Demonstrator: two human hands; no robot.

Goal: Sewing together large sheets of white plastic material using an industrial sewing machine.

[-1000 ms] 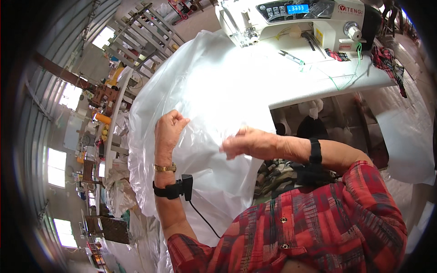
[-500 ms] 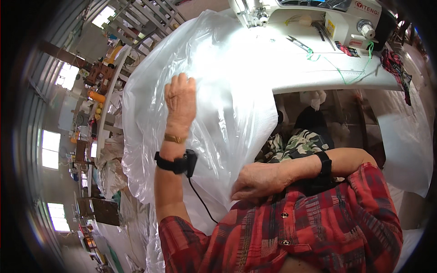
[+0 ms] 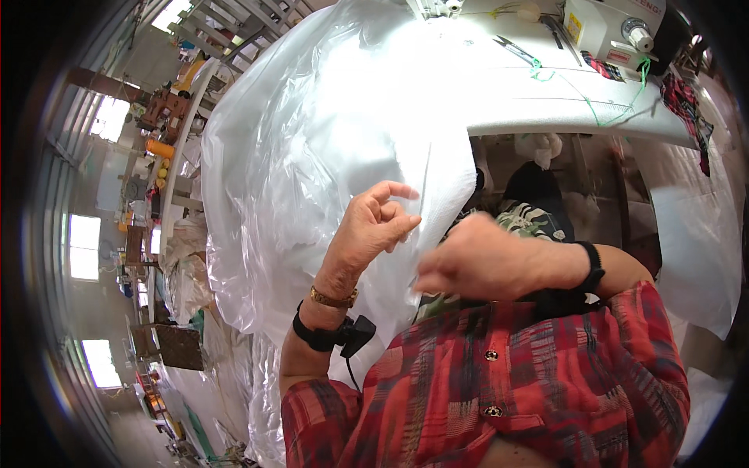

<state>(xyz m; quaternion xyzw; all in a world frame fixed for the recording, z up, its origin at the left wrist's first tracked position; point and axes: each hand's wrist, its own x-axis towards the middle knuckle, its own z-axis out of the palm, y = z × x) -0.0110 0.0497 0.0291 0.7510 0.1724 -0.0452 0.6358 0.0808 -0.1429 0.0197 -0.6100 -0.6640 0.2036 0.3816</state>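
A large sheet of clear plastic (image 3: 273, 179) spreads over the left part of the white sewing machine bed (image 3: 562, 97) and hangs down in front of me. Above the sheet, my left hand (image 3: 378, 222) has its thumb and forefinger apart, the other fingers curled, with nothing seen between them. My right hand (image 3: 476, 261), blurred by motion, is closed at the sheet's near edge, close to my shirt. Its fingertips point toward my left hand, and a bit of the plastic shows just below them.
On the machine bed lie thread snips (image 3: 515, 53) with green thread. The sewing machine head (image 3: 616, 31) stands at the far right. Plaid cloth scraps (image 3: 686, 109) hang at the right end. A cluttered bench (image 3: 183, 125) runs along the left.
My left hand has come back and right from the far part of the sheet, its fingers opening. My right hand has risen away from my shirt, toward the left hand. The view has shifted slightly.
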